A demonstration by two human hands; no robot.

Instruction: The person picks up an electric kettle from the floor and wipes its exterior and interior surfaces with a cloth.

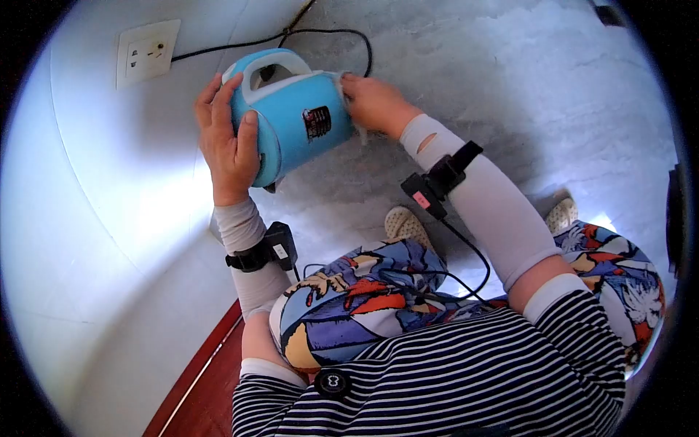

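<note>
my left hand (229,149) spreads wide around the lid end of a light-blue electric kettle (291,135), tipped on its side over the grey floor (466,73) near a wall socket (147,54), while my right hand (380,105), fingers curled narrow, holds a thin pale cloth (362,134) against the base. a black cord (328,30) runs behind.

Light-blue kettle (291,131), black-and-white striped shirt (451,364), multicoloured patterned trousers (349,306), white socket (144,69)

Smooth plastic kettle (285,143), matt cloth sleeves (502,211)
</note>
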